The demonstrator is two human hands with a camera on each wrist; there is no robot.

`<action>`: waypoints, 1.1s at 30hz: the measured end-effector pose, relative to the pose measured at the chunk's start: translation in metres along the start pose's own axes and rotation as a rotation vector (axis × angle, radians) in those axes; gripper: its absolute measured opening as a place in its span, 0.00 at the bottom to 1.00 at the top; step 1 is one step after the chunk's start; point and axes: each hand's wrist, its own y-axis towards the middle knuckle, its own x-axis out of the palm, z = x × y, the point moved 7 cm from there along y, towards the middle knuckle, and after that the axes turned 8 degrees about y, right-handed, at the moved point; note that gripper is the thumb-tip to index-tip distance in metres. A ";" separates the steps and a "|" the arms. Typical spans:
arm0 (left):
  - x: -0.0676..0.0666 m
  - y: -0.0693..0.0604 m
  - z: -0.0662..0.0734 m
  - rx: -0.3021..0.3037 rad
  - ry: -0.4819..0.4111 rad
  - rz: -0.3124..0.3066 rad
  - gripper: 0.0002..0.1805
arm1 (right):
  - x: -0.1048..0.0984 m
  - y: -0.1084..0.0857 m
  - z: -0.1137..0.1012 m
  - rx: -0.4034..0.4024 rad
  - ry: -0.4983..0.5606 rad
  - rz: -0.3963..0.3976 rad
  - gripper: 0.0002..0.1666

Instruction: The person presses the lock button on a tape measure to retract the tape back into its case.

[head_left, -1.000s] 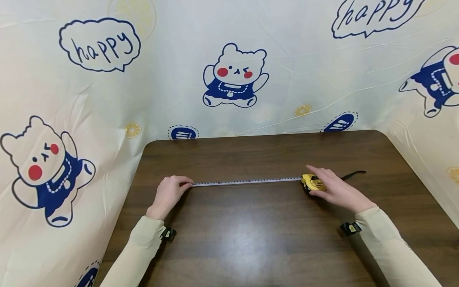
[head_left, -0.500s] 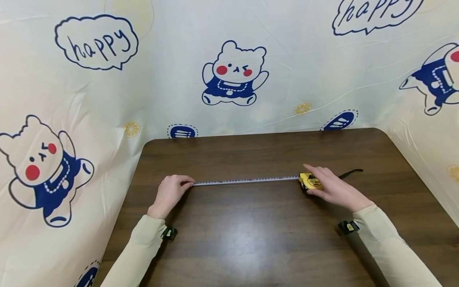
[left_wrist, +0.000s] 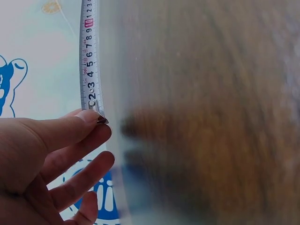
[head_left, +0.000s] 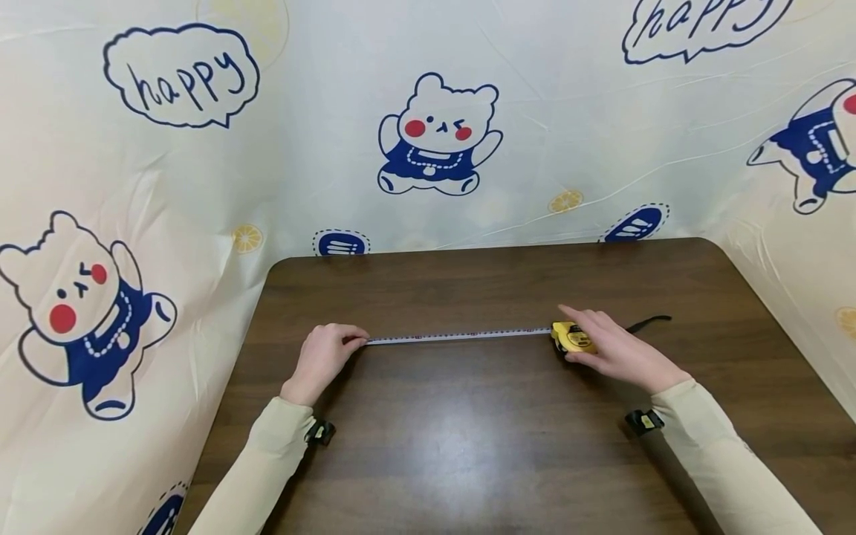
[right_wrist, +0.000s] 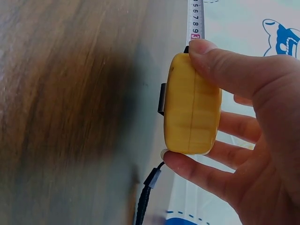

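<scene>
A white tape blade stretches straight between the two hands over the brown table. Its metal end tip is pinched between thumb and forefinger of the left hand, as the left wrist view shows with the blade running away from the fingertips. The right hand holds the yellow tape measure case. In the right wrist view the thumb lies at the top of the case and the other fingers are around its far side and lower end. A black strap hangs from the case.
The brown wooden table has rounded far corners. A pale cloth printed with bears and the word "happy" rises behind it and on both sides. Black wrist devices sit at both cuffs.
The right hand and the case have moved left, towards the left hand, and the visible blade is shorter. The left hand has shifted slightly right, still pinching the tip.
</scene>
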 end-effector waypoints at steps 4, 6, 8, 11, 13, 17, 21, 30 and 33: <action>-0.001 0.002 0.002 0.015 0.001 0.012 0.04 | 0.000 0.002 0.000 -0.008 -0.002 0.001 0.48; -0.001 0.003 0.003 0.020 -0.001 0.020 0.03 | 0.001 0.002 -0.001 -0.016 -0.005 0.005 0.48; -0.001 0.003 0.004 0.023 -0.006 0.024 0.03 | 0.001 0.002 -0.001 -0.022 -0.008 0.008 0.48; 0.000 0.003 0.005 0.020 -0.011 0.023 0.03 | 0.002 0.003 -0.003 -0.032 -0.013 0.011 0.48; 0.001 0.003 0.006 0.019 -0.015 0.019 0.03 | 0.002 0.003 -0.004 -0.037 -0.015 0.012 0.48; 0.002 0.003 0.007 0.016 -0.022 0.014 0.03 | 0.004 0.003 -0.006 -0.046 -0.024 0.018 0.48; 0.003 0.003 0.009 0.017 -0.024 0.017 0.03 | 0.005 0.003 -0.008 -0.042 -0.040 0.020 0.47; 0.006 0.004 0.012 0.016 -0.034 0.009 0.03 | 0.006 0.005 -0.013 -0.053 -0.043 0.020 0.45; 0.006 0.004 0.013 0.020 -0.030 0.008 0.03 | 0.006 0.006 -0.015 -0.067 -0.047 0.025 0.44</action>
